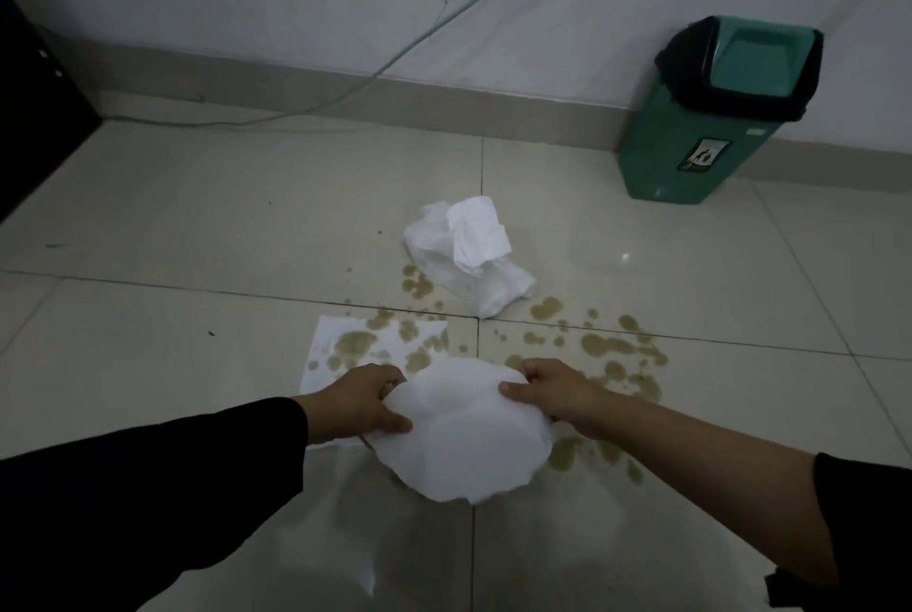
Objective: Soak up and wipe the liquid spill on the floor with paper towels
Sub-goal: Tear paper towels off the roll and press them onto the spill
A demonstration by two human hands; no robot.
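Note:
A brownish liquid spill lies in scattered puddles and drops across the pale floor tiles. Both hands hold one white paper towel spread just above the spill: my left hand grips its left edge, my right hand its right edge. Under my left hand a flat paper towel lies on the floor with brown stains soaked into it. A crumpled pack of white paper towels sits on the floor behind the spill.
A green swing-lid trash bin stands against the wall at the back right. A thin cable runs down the wall and along the baseboard. Dark furniture stands at the far left.

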